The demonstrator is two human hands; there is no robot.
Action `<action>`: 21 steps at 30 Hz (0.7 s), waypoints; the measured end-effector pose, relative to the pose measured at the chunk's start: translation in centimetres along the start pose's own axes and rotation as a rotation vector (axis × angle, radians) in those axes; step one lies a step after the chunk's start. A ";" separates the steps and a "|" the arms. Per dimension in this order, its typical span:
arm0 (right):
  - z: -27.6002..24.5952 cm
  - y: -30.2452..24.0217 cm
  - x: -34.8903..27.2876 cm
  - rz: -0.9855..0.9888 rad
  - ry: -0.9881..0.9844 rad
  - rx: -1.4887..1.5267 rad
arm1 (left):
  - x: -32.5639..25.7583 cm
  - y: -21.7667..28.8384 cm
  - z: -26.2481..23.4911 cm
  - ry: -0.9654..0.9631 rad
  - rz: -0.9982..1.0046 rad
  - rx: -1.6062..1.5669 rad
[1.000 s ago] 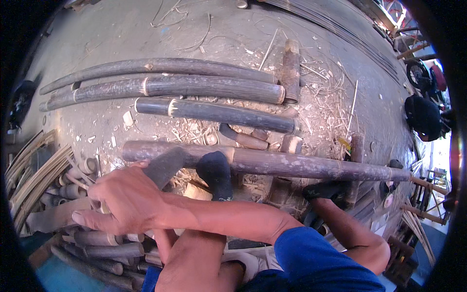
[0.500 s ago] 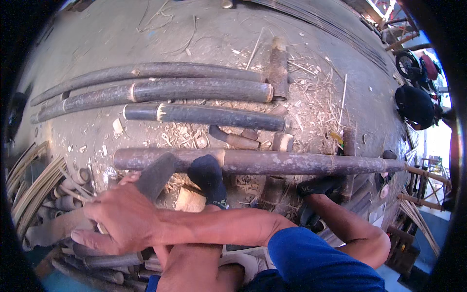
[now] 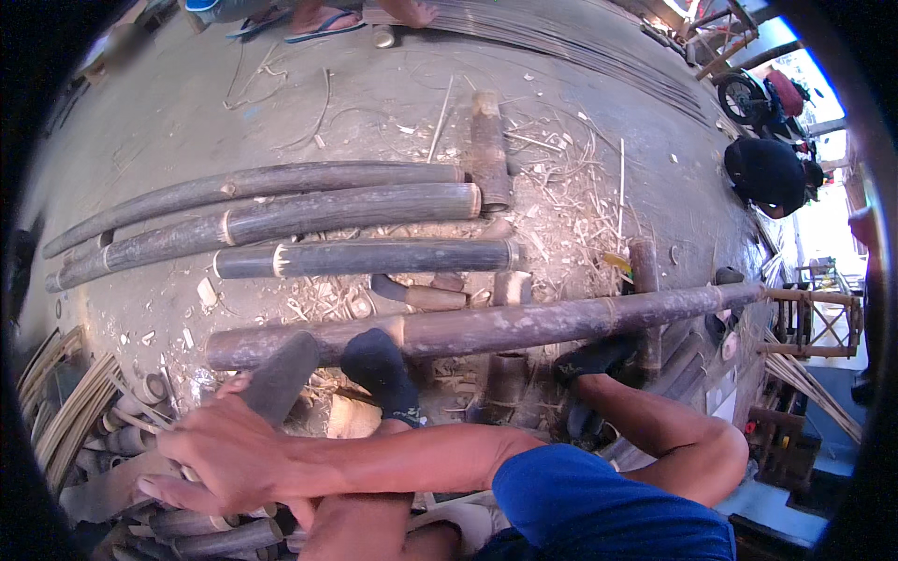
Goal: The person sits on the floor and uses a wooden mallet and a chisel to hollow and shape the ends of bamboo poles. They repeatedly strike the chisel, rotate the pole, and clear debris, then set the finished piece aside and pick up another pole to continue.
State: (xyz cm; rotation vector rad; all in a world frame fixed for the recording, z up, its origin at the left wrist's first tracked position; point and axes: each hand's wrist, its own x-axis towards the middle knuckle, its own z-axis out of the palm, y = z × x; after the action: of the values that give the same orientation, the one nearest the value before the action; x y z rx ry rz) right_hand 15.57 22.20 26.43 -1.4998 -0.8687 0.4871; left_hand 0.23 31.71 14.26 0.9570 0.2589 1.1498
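Observation:
My right hand (image 3: pixel 220 449) reaches across from the right, over my bent left leg. Its fingers are curled, and the thumb lies along the near side. A dark grey, flat, blade-like piece (image 3: pixel 283 379) shows beyond the knuckles, and a similar grey stretch (image 3: pixel 112 488) sticks out past the fingertips. My hand covers whatever joins them. Of my left hand (image 3: pixel 234 385), only fingertips show beside the grey piece; the rest is hidden under the right arm. A long bamboo pole (image 3: pixel 505 327) lies crosswise just beyond, close to my black-socked left foot (image 3: pixel 374 369).
Several bamboo poles (image 3: pixel 355 209) lie farther off, with an upright-lying piece (image 3: pixel 488 154) by their ends. Shavings (image 3: pixel 552 224) litter the floor. Split strips (image 3: pixel 79 411) and cut bamboo pieces (image 3: pixel 224 539) are at my left. Another person's sandalled foot (image 3: pixel 323 23) is at the far edge.
The view has shifted, so the floor and poles sit lower and more to the left. Another person's feet and hand now show at the top. My right hand keeps its grip.

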 end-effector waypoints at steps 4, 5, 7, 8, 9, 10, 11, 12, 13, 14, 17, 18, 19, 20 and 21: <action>-0.1 0.3 1.2 -0.042 0.133 0.117 | -0.7 0.1 0.7 -0.021 0.002 -0.012; -0.3 0.4 1.2 -0.006 0.052 0.108 | -1.1 0.1 0.8 -0.017 0.000 -0.008; -0.5 0.6 0.7 -0.021 0.066 0.107 | -1.4 0.3 1.0 -0.015 -0.005 -0.019; -0.4 0.5 0.3 -0.002 0.078 0.121 | -1.4 0.4 0.9 0.002 -0.008 -0.014; -0.3 0.4 0.0 0.004 0.056 0.103 | -1.4 0.5 0.7 0.011 -0.007 -0.016; -0.1 0.3 -0.1 0.006 0.052 0.088 | -1.2 0.6 0.6 0.002 -0.013 -0.007; 0.0 0.1 -0.1 0.014 0.057 0.056 | -0.9 0.7 0.6 -0.001 -0.022 -0.010; 0.2 0.1 0.1 0.012 0.020 -0.013 | -0.8 0.7 0.6 -0.001 -0.022 -0.012; 0.3 0.0 0.3 -0.021 0.091 0.023 | -0.7 0.7 0.6 0.005 -0.021 -0.009; 0.5 0.2 0.7 -0.031 0.105 0.020 | -0.7 0.7 0.6 -0.006 -0.020 -0.004; 0.7 0.6 1.3 -0.056 0.087 0.046 | -0.9 0.8 1.0 -0.007 -0.006 -0.030; 0.8 0.7 1.0 -0.043 0.073 0.065 | -0.8 1.0 1.0 -0.010 -0.006 -0.027; 0.9 0.9 1.0 -0.047 0.102 0.106 | -0.8 1.0 1.1 -0.014 -0.005 -0.035; 1.1 1.0 0.8 -0.038 0.078 0.059 | -0.6 1.2 1.1 -0.011 -0.007 -0.030; 1.3 1.1 0.4 -0.037 0.068 0.050 | -0.6 1.2 1.0 0.003 -0.008 -0.030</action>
State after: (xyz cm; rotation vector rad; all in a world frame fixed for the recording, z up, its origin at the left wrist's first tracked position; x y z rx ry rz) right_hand 15.12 23.44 25.28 -1.4443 -0.8240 0.4255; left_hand -0.24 30.83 15.60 0.9272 0.2469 1.1444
